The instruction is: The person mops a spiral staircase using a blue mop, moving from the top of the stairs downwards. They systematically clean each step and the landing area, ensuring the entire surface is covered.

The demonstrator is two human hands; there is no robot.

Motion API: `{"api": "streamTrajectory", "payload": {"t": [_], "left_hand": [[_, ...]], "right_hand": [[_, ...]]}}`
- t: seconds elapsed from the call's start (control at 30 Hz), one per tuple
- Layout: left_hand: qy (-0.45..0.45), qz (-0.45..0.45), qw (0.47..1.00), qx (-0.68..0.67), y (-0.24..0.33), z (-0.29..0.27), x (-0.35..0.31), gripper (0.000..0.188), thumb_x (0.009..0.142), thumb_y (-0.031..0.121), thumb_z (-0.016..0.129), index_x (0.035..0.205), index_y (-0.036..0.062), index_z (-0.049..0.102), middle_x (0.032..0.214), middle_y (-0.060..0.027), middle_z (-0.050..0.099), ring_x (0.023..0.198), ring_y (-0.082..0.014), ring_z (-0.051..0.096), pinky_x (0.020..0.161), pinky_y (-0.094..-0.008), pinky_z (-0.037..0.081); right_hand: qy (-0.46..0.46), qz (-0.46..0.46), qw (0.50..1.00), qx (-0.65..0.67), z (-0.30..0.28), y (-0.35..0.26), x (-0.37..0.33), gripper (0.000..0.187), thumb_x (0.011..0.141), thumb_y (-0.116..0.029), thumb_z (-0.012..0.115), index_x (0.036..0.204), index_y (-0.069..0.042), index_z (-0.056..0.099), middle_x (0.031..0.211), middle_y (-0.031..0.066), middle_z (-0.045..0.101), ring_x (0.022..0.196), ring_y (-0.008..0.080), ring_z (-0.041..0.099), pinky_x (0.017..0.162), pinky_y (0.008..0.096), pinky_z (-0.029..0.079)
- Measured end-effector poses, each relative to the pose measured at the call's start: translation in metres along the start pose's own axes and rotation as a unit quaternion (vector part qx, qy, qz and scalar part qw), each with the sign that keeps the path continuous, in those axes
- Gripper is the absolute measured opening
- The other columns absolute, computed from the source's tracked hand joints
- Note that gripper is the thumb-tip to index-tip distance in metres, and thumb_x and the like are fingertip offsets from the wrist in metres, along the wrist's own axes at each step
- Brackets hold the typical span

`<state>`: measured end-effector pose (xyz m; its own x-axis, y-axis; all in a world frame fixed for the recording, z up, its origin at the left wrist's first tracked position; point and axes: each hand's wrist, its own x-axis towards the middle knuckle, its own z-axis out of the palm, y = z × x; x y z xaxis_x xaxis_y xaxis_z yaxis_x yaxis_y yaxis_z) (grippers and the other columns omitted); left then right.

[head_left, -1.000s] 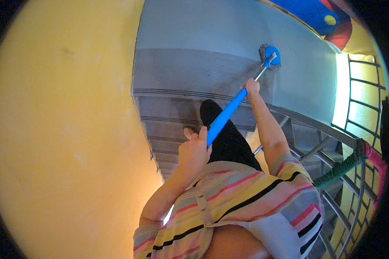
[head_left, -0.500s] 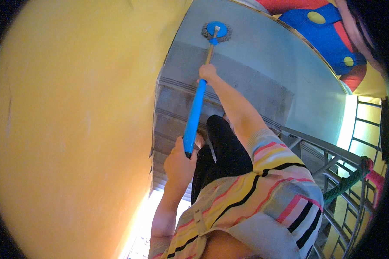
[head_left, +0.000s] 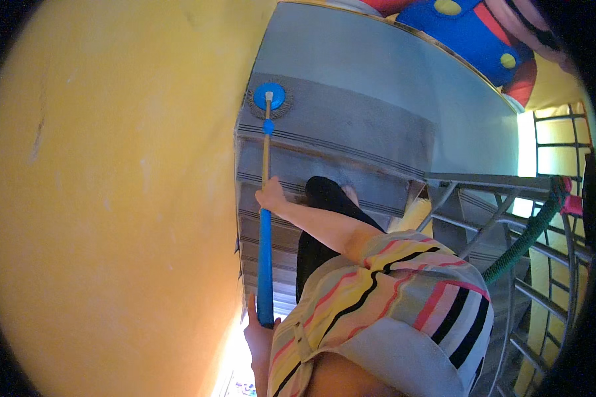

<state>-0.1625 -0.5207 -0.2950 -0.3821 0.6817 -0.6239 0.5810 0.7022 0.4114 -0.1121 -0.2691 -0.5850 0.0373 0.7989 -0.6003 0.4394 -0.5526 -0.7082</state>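
My right hand (head_left: 271, 194) is closed round the middle of a long-handled mop (head_left: 265, 264), just above its blue grip sleeve. Down by the handle's lower end, my left hand (head_left: 258, 336) wraps the blue grip, its fingers partly hidden. The round mop head (head_left: 269, 97), a blue disc with a grey-brown fringe, rests on the dark grey top step (head_left: 351, 109), close to the yellow wall. Between the two hands the handle runs nearly straight, away from my body.
A tall yellow wall (head_left: 112, 198) borders the left side. Striped-edge stairs (head_left: 338, 149) descend toward me under my legs. On the right stands a metal railing (head_left: 457, 177) wrapped with green rope (head_left: 530, 238). A smooth blue-grey surface (head_left: 377, 59) lies beyond, with a blue-and-red figure (head_left: 444, 33) behind it.
The mop head has come nearer and left, from the blue-grey surface to the dark step by the wall. Both my hands have drawn back toward my body with the handle.
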Motion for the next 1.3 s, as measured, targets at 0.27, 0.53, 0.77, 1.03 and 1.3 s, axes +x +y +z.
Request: {"api": "streamTrajectory", "payload": {"t": [0.27,0.53,0.77,1.03,1.3], "left_hand": [[-0.094,0.15,0.984,0.02,0.043,0.034,0.061,0.083,0.071,0.004,0.063,0.141,0.0177,0.022,0.077,-0.0211,0.062,0.065,-0.0301,0.064,0.058,-0.0372,0.05],[-0.187,0.265,0.939,0.114,0.115,0.107,0.097,0.083,0.072,0.007,0.062,0.142,0.0187,0.019,0.079,-0.0243,0.063,0.068,-0.0373,0.064,0.061,-0.0416,0.051],[-0.247,0.301,0.894,0.222,0.141,0.134,0.068,0.083,0.07,0.006,0.063,0.141,0.0251,0.024,0.08,-0.0217,0.063,0.073,-0.0365,0.064,0.065,-0.0436,0.05],[-0.064,0.245,0.941,0.226,0.103,0.075,0.07,0.074,0.068,0.001,0.061,0.133,0.029,0.04,0.085,-0.0164,0.063,0.074,-0.032,0.064,0.065,-0.0408,0.05],[0.009,0.106,0.986,0.132,0.07,0.064,0.05,0.072,0.072,0.005,0.064,0.136,0.0224,0.035,0.089,-0.0184,0.063,0.076,-0.0336,0.064,0.065,-0.0409,0.05]], "right_hand": [[0.101,-0.05,0.992,-0.065,-0.098,-0.001,0.051,0.076,0.071,-0.008,0.055,0.138,-0.004,0.019,0.094,0.0291,0.06,0.087,0.0442,0.059,0.076,0.0476,0.048],[0.201,0.058,0.978,0.002,-0.26,0.099,0.092,0.076,0.072,-0.011,0.056,0.139,-0.008,0.02,0.107,0.0278,0.057,0.098,0.0398,0.057,0.085,0.0443,0.045],[0.325,0.117,0.938,0.001,-0.322,0.22,0.044,0.083,0.072,-0.015,0.056,0.141,-0.004,0.011,0.101,0.0276,0.06,0.093,0.0413,0.059,0.08,0.0425,0.049],[0.233,0.144,0.959,0.068,-0.235,0.137,0.042,0.09,0.073,-0.013,0.056,0.139,0.003,-0.004,0.093,0.0283,0.06,0.085,0.0393,0.062,0.073,0.0429,0.051],[0.092,-0.007,0.995,0.037,-0.128,0.036,0.07,0.085,0.074,-0.007,0.051,0.14,0.0,-0.002,0.088,0.0293,0.06,0.065,0.0387,0.063,0.055,0.0423,0.052]]}}
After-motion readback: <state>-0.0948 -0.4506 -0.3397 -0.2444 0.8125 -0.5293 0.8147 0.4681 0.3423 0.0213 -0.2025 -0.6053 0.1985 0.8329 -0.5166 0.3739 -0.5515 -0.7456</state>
